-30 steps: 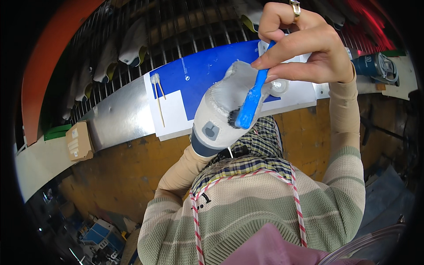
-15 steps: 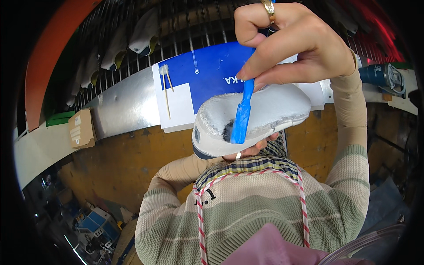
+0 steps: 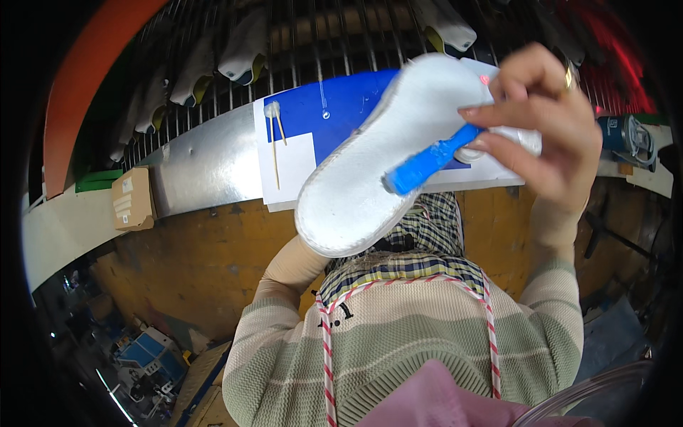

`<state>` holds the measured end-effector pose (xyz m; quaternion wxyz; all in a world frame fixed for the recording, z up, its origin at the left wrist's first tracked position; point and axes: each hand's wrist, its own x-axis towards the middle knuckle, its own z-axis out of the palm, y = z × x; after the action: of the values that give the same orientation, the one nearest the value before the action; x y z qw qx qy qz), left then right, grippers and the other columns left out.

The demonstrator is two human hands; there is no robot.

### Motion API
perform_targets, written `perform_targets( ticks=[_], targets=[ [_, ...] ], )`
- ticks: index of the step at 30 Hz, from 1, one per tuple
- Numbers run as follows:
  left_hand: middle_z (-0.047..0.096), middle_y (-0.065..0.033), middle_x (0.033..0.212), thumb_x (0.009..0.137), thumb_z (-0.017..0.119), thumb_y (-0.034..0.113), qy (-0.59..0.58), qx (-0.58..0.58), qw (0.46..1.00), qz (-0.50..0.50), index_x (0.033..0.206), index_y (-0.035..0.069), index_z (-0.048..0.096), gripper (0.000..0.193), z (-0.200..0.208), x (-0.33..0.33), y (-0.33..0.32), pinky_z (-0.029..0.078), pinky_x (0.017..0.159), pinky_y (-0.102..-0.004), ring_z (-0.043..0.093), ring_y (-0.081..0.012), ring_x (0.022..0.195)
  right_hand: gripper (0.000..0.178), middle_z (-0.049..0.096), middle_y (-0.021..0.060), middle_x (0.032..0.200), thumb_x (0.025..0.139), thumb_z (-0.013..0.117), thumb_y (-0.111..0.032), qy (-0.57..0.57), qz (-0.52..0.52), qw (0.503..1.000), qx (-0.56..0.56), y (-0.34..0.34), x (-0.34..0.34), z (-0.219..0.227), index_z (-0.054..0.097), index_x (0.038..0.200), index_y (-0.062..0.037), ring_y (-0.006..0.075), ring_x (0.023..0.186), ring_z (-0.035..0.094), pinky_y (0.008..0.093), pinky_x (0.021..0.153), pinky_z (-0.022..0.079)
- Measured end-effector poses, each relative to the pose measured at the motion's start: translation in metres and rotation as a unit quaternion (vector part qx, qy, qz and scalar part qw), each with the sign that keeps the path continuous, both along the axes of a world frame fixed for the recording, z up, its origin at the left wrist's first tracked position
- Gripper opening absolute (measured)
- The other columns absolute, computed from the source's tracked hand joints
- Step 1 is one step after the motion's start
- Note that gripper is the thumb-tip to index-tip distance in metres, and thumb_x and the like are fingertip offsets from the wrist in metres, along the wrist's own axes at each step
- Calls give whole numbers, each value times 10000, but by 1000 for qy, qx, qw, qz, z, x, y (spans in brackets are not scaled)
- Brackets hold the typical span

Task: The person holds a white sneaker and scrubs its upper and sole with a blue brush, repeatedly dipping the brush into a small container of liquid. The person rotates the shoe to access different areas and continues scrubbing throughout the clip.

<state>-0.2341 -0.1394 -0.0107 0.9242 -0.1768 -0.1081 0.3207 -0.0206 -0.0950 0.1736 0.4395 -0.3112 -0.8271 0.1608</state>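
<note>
Shoe sole (image 3: 380,151) blocks the middle, leaving room left.

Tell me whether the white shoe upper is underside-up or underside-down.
Underside-up: the shoe upper shows its flat white bottom to the head view, beneath the blue brush.

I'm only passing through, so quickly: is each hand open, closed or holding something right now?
Left hand: hidden behind the long, white fabric shoe underside; cannot be told.
Right hand: closed, holding the slim blue plastic brush.
</note>
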Motion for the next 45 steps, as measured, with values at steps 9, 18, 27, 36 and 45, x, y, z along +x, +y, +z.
perform_targets(
  ticks=[9,18,27,36,45],
  targets=[
    [368,-229,1484,881,415,749,40,107,982,149,1569,77,215,982,-4,-2,39,507,932,-437,512,-368,1277,138,530,77,826,783,799,-71,-28,-294,943,154,23,-3,-65,733,899,-35,202,650,510,315,545,405],
    [350,-206,1554,826,424,846,29,105,976,186,1581,117,234,1066,-5,-12,30,469,1070,-462,463,-352,1359,168,541,59,818,751,793,-70,-33,-45,995,85,-40,-20,-52,756,913,-44,207,698,536,302,582,396],
    [346,-203,1565,725,635,802,80,107,978,161,1580,175,243,1131,8,-7,31,510,1030,-515,454,-419,1365,228,525,64,842,768,810,-61,-31,-274,949,156,44,5,-45,767,992,-50,173,717,541,292,610,438],
    [506,-186,1443,837,482,789,233,138,951,150,1546,143,324,972,4,-30,59,582,941,-434,623,-343,1192,179,515,67,843,751,805,-48,49,-56,991,-113,-62,-18,-59,758,923,-27,187,758,536,308,633,422],
    [629,-219,1216,850,679,331,516,241,774,278,1443,-11,394,742,43,-43,65,579,921,-374,681,-281,1067,197,529,40,893,736,821,-36,160,-75,948,-265,-53,3,-79,763,920,4,133,825,504,268,723,422]
  ],
)
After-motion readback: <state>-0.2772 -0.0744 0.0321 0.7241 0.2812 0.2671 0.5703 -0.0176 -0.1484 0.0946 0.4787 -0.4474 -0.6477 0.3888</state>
